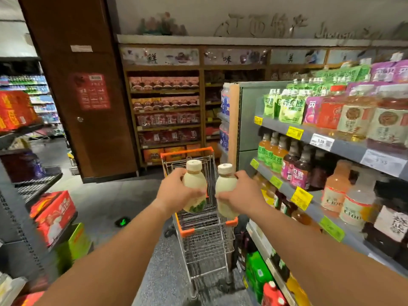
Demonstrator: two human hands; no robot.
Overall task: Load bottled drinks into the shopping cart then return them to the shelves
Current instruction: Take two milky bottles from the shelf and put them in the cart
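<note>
Upright, side by side: left hand (174,193) grips one pale bottle (194,186), right hand (240,193) wraps 2nd bottle (225,191), both w/ caps up, held directly above shopping cart (205,237) basket; shelves (344,146) nearer right hand.

I am holding one bottle (194,186) in my left hand (174,193) and another bottle (225,195) in my right hand (240,193), side by side above the shopping cart (205,235); the cart is standing in the aisle just ahead of me; drink shelves (344,146) are running along my right; stacked boxes (53,215) are sitting on racks to my left; a pillar (88,96) is rising beyond the cart to the left.
</note>
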